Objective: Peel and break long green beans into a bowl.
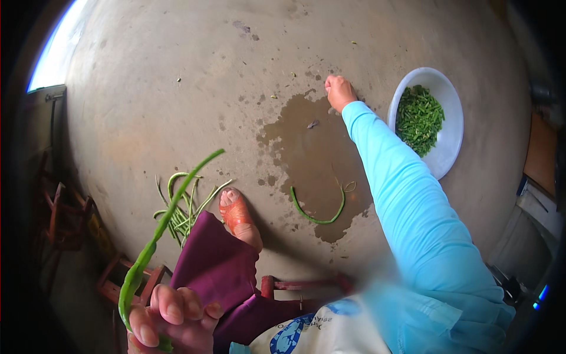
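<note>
Close to the camera at the lower left, my left hand [177,312] is closed around one end of a long green bean [144,256], which slants up and to the right. Far out over the floor, my right hand [340,93] is stretched forward in a fist; whatever its fingers hold, if anything, is hidden. To the right of that hand stands a white bowl [453,127] with short cut pieces of green bean [420,118] inside. A single curved long bean [318,220] lies on the wet floor between my arms.
A loose pile of long beans [181,217] lies beside my sandalled foot [237,215]. A wet patch [312,153] darkens the concrete floor [177,106]. Red wooden stool parts [303,284] show below, and more red wooden furniture [62,218] stands at the left edge.
</note>
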The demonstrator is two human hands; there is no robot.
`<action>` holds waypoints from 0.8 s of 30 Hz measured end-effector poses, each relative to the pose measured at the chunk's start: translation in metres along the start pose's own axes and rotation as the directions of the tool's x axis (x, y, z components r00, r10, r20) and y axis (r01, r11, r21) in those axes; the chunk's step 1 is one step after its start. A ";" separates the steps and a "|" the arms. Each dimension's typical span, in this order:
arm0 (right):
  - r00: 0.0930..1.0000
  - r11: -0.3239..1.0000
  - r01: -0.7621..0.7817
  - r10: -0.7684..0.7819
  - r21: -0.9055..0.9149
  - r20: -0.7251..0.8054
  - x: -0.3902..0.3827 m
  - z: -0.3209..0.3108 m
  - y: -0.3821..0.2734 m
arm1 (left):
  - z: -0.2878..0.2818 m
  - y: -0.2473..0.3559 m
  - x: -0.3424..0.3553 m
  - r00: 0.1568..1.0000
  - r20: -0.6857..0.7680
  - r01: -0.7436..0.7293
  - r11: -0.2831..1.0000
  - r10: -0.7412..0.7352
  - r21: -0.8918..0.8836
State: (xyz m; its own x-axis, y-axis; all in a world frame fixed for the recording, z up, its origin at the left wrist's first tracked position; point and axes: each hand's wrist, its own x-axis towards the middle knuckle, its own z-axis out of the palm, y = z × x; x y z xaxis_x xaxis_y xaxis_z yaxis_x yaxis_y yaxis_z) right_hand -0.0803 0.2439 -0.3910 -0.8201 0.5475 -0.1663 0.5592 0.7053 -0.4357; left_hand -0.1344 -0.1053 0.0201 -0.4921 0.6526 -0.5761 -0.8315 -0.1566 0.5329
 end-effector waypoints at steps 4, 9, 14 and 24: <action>0.998 1.000 0.011 -0.010 0.003 -0.056 0.003 0.003 -0.001 | -0.005 0.006 0.004 1.000 0.003 -0.021 1.000 0.021 -0.023; 1.000 1.000 0.005 -0.006 0.029 0.026 -0.002 -0.002 -0.006 | -0.011 0.014 0.003 0.999 0.003 -0.049 0.999 0.049 -0.016; 0.998 0.982 0.009 0.003 0.187 -0.063 0.016 0.001 -0.047 | -0.013 0.013 0.005 1.000 -0.002 -0.023 0.999 0.023 -0.028; 0.996 0.998 0.057 -0.059 -0.040 -0.062 0.052 0.039 -0.065 | -0.013 0.015 0.002 0.999 -0.051 -0.015 1.000 0.014 -0.024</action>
State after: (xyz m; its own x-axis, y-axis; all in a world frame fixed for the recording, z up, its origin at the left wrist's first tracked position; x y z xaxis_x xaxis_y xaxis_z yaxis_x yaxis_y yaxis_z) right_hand -0.1638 0.2092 -0.4059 -0.8428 0.5315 -0.0849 0.5160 0.7529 -0.4084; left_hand -0.1515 -0.1161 0.0186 -0.5162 0.6114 -0.5998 -0.8299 -0.1840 0.5267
